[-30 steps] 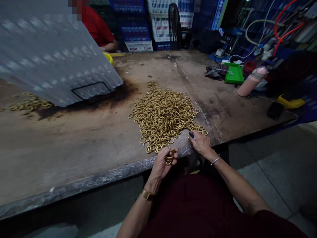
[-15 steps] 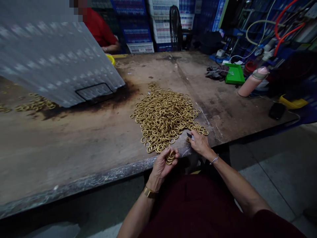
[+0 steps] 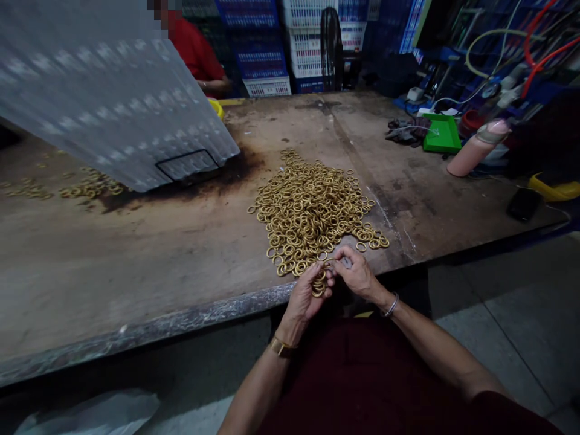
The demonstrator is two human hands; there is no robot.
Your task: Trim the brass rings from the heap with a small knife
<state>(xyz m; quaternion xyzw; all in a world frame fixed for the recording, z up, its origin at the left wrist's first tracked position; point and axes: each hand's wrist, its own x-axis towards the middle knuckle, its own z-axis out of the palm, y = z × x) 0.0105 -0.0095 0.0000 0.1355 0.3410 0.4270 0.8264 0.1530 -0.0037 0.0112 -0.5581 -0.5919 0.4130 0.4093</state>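
Observation:
A heap of brass-coloured rings [image 3: 312, 205] lies on the worktable [image 3: 190, 241] in front of me. Just at the table's near edge, my left hand [image 3: 310, 291] is closed around several rings [image 3: 319, 285], which rest in its curled fingers. My right hand [image 3: 357, 275] meets it, with thumb and fingers pinched at a ring [image 3: 327, 263] by the left fingertips. A small grey knife-like tool [image 3: 347, 262] is tucked in the right hand; its dark tip is hidden now. Both hands are close together, in front of the heap.
A large grey ribbed panel [image 3: 136, 115] with a black wire frame leans over the table's left side, loose rings beside it. Across the table is a person in red [image 3: 194, 54]. A green tray [image 3: 441, 134], pink bottle [image 3: 478, 148] and black phone [image 3: 524, 203] stand right.
My right hand has moved left from the edge of the heap to my left hand and is now at a ring there. The tool's dark tip has gone out of sight. The view has shifted slightly.

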